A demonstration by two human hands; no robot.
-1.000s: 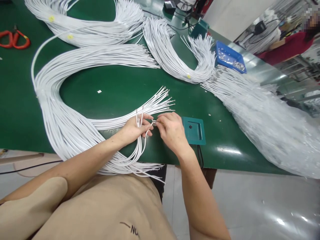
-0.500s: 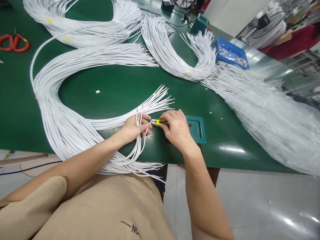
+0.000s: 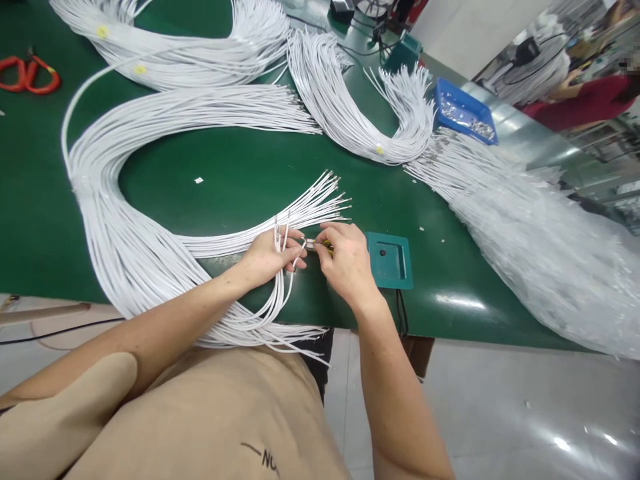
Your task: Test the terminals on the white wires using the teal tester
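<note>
My left hand (image 3: pixel 273 255) is closed around several white cables (image 3: pixel 277 293), whose ends poke up between the fingers. One cable end is pinched between thumb and forefinger. My right hand (image 3: pixel 347 257) grips a small yellow tool with a metal tip (image 3: pixel 311 245); the fingers hide most of it, so its exact kind does not show. That tip meets the pinched cable end or lies right by it. Behind the left hand, a fan of cables with metal ends (image 3: pixel 320 203) belongs to the large curved white bundle (image 3: pixel 100 193).
A teal tray (image 3: pixel 407 263) lies just right of my right hand. More white cable bundles (image 3: pixel 345 120) curve behind, near a blue bin (image 3: pixel 465 133) of small metal parts. Plastic-wrapped cables (image 3: pixel 540 240) cover the right side. Red-handled cutters (image 3: pixel 35 75) lie far left. Another person's red sleeve (image 3: pixel 580 107) shows at upper right.
My right hand has shifted slightly left and closed further over the yellow tool, hiding more of it. My left hand keeps its hold on the cables. The view has moved slightly.
</note>
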